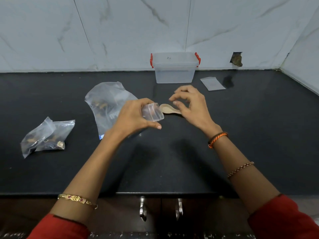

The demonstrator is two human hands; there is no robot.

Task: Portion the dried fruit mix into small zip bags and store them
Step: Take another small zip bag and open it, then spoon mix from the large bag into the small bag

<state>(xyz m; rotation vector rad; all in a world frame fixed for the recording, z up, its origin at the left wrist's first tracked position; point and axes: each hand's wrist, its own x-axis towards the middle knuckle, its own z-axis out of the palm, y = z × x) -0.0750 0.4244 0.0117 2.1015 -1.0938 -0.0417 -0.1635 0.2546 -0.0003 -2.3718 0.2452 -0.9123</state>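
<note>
My left hand point(136, 116) grips a small clear zip bag point(152, 112) above the black counter, its mouth held open toward the right. My right hand point(189, 102) hovers just right of it with fingers loosely curled and holds nothing. Under that hand a pale wooden spoon point(168, 109) lies on the counter. The large clear bag of dried fruit mix point(107, 104) lies behind my left hand. Two small filled zip bags point(46, 137) lie at the left. One flat small zip bag point(212, 83) with nothing in it lies at the back right.
A clear plastic storage box point(174, 68) with red clips and its lid on stands against the marble-tiled wall. The black counter point(172, 161) ends at a front edge above cabinet doors with metal handles point(143, 208). A side wall closes the counter's right end.
</note>
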